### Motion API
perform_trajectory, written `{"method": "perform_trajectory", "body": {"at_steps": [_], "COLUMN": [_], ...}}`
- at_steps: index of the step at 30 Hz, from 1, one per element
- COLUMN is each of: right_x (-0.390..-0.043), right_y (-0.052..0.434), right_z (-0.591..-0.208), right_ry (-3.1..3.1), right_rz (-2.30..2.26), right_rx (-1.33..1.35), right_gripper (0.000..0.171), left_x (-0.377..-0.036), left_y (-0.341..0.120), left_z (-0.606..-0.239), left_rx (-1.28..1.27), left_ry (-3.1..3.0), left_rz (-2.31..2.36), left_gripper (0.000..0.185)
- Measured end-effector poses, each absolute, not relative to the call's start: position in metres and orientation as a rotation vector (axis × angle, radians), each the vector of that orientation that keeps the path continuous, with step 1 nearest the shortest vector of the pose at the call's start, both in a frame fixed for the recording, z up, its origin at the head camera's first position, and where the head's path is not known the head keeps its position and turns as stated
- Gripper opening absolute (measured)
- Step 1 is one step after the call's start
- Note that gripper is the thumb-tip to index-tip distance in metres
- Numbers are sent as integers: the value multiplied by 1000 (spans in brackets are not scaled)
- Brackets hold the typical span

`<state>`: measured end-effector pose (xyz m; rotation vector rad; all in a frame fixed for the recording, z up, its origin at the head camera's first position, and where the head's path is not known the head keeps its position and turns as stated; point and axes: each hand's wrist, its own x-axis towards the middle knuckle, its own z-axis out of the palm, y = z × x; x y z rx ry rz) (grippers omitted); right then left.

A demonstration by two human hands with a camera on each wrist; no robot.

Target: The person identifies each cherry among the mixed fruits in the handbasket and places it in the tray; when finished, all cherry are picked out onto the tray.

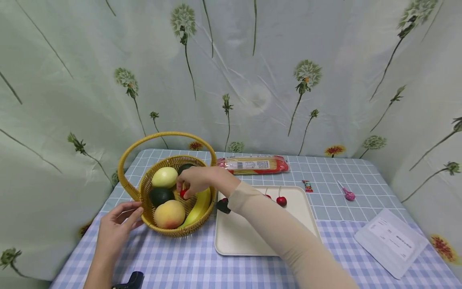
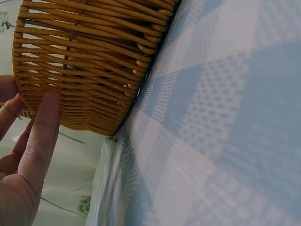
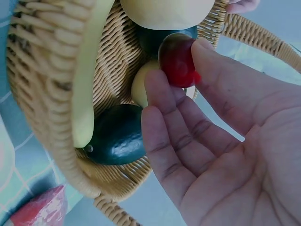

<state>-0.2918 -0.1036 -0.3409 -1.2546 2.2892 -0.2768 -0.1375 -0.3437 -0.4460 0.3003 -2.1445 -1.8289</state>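
Two cherries left on tray, right of right hand; maybe third hidden behind sleeve. Left hand relaxed, straight fingers touching wicker basket wall. Right hand over basket, pinching cherry between thumb and fingertips, just above avocado; not yet released.

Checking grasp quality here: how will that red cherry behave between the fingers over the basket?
The cherry looks small, round and glossy, so probably light and slippery, apt to roll if released. The right hand pinches it with its fingertips only; a hard squeeze might bruise it.
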Motion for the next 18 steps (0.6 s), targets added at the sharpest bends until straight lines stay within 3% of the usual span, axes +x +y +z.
{"method": "perform_trajectory", "body": {"at_steps": [18], "right_x": [-276], "right_y": [-47], "right_z": [-341], "right_ry": [2256], "right_rz": [-505], "right_rx": [-1284], "right_gripper": [28], "left_x": [-138], "left_y": [-344], "left_z": [-448], "left_rx": [289], "left_ry": [-2070], "left_rz": [-1908], "left_gripper": [26]}}
